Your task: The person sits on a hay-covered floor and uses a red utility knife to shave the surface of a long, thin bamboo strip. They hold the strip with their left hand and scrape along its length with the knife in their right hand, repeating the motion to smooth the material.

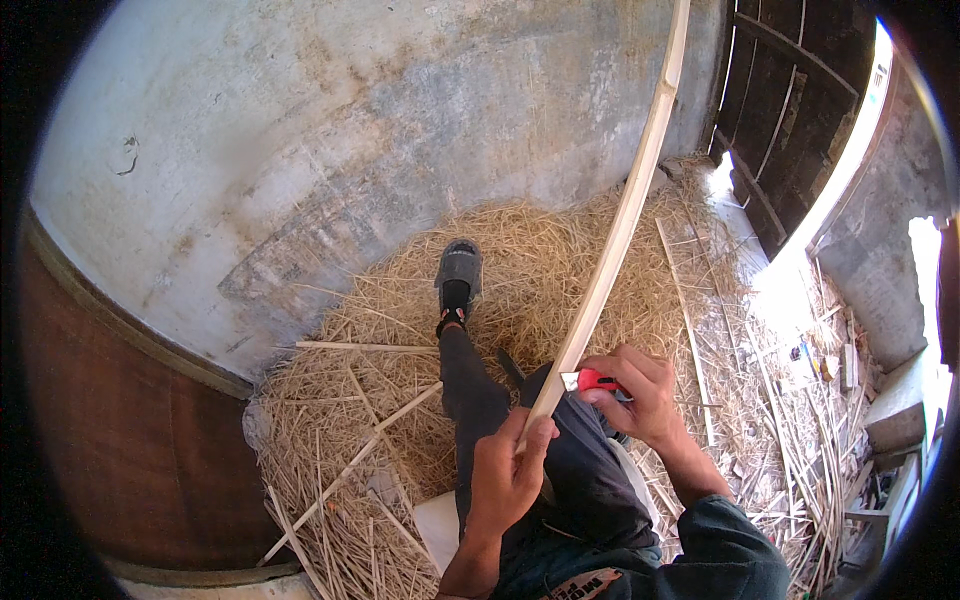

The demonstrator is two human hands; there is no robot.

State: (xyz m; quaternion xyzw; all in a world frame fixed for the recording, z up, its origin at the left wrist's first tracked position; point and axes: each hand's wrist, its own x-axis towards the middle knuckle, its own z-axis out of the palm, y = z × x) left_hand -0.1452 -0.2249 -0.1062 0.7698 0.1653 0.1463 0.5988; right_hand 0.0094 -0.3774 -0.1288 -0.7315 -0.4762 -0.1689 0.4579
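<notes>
- The strip [620,220] I grip is pale, smooth split wood, matt.
- My knife [596,380] against it has a glossy red plastic handle.
- Under the strip, dry, rough straw [540,260].
- Beyond the straw, a rough, stained concrete wall [330,130].

We look down from a single camera worn on the head, a wide fisheye whose dark round rim cuts off the corners and bends straight edges near it. It faces forward and downward over our own lap, so our forearms enter from the lower edge and sit close to the lens. Farther off, ahead of us, lies the heap of pale dry straw [400,400] on the floor, then the stained grey concrete wall [350,130] at the top. To our right stands the dark wooden plank door [785,110].
</notes>
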